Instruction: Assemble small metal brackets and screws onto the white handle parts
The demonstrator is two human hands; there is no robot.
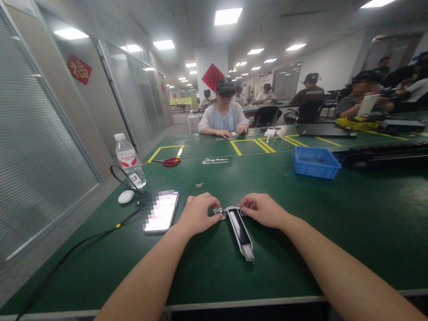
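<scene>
On the green table in front of me lies a long, narrow white-framed object (240,227) with a black inset face. Its narrow pale end (248,253) points toward me. Across its far end runs a small silvery metal strip (227,210). My left hand (200,213) is closed in a pinch on the strip's left end. At the right end my right hand (265,209) pinches too, with its fingertips partly hiding what they hold. Beyond my hands a few tiny metal pieces (199,185) rest on the table.
To the left are a lit phone (162,211), a white oval object (125,197), a black cable (84,239) and a water bottle (129,162). Red-handled scissors (171,162) and a blue bin (316,161) lie farther off. A person (222,111) sits opposite.
</scene>
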